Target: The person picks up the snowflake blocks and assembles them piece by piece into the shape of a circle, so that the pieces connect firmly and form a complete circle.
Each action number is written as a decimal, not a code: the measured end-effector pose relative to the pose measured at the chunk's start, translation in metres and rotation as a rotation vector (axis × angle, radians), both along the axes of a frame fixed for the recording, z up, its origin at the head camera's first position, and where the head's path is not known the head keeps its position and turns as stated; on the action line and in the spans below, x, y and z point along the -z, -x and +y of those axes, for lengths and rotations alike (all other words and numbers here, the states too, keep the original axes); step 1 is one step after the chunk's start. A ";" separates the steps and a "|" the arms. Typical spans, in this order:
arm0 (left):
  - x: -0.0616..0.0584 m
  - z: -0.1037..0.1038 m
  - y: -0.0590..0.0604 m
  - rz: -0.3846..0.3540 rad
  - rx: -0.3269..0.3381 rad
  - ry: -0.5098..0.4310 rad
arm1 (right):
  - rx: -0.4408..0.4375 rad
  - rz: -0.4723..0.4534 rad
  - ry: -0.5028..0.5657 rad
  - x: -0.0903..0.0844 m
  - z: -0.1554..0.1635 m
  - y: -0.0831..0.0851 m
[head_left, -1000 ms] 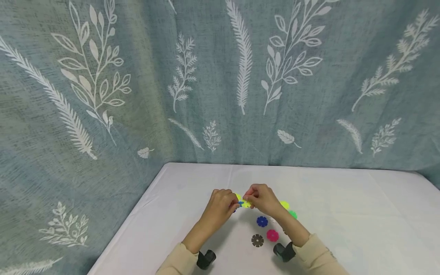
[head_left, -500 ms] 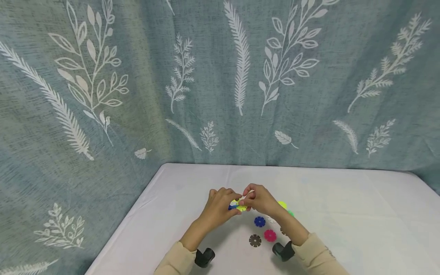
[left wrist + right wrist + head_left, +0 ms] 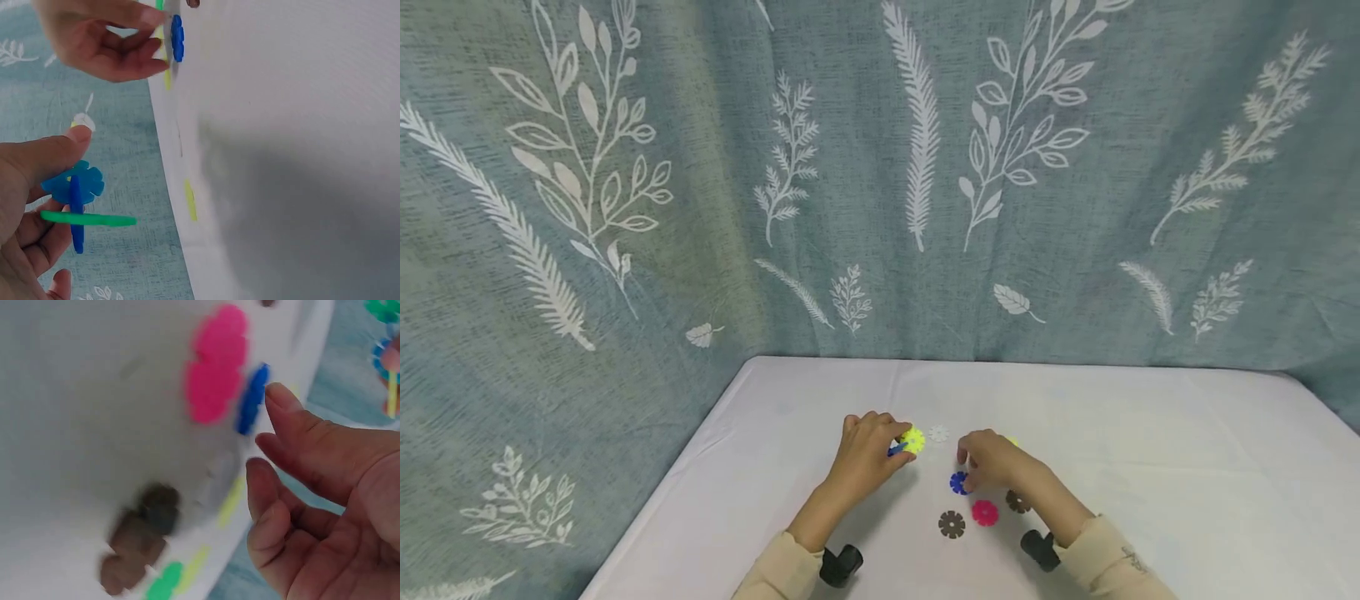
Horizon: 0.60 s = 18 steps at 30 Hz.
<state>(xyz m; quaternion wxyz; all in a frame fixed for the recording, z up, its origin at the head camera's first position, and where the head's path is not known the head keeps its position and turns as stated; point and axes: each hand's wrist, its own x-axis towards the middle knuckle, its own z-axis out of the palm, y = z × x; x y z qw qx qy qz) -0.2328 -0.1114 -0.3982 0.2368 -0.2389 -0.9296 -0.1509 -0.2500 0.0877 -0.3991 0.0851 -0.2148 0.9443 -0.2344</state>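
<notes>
My left hand (image 3: 867, 454) pinches a cluster of joined flower-shaped plastic discs above the white table. In the head view its yellow disc (image 3: 914, 439) faces up. The left wrist view shows a light blue disc (image 3: 92, 180), a dark blue disc (image 3: 77, 242) and a green disc (image 3: 109, 220) slotted together at angles. Over to the right, my right hand (image 3: 994, 460) hovers by a loose dark blue disc (image 3: 957, 482) with nothing between its fingers. Thumb and fingertips (image 3: 281, 397) stay a little apart from that disc in the right wrist view.
Near the right hand lie a pink disc (image 3: 985, 512), a dark brown disc (image 3: 952, 524) and another brown disc (image 3: 1017, 502), partly behind the wrist. A white disc (image 3: 938, 433) lies between the hands. Behind the table (image 3: 1150, 467) hangs a leaf-patterned curtain (image 3: 850, 167).
Both hands were together at the cluster. The right hand has let go and moved right and nearer the body, to the loose dark blue disc. The left hand keeps the cluster.
</notes>
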 end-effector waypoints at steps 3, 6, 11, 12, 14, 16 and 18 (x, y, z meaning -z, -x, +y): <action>0.000 0.002 0.002 0.010 0.006 0.001 | -0.004 0.014 -0.014 0.006 -0.003 0.001; 0.001 0.003 0.002 0.014 0.007 0.006 | -0.019 0.014 -0.010 0.010 -0.005 0.003; 0.000 0.003 0.001 0.031 -0.007 0.003 | -0.065 0.046 0.060 0.009 -0.002 0.005; 0.000 0.003 0.001 0.035 -0.011 0.006 | -0.070 0.056 0.091 0.008 -0.002 0.005; 0.000 0.003 0.001 0.038 -0.015 0.002 | -0.078 0.084 0.161 0.007 -0.001 0.007; 0.001 0.002 0.002 0.037 -0.020 -0.004 | -0.080 0.118 0.217 0.005 0.000 0.009; 0.001 0.002 0.003 0.033 -0.024 -0.019 | -0.071 0.147 0.267 0.004 -0.001 0.011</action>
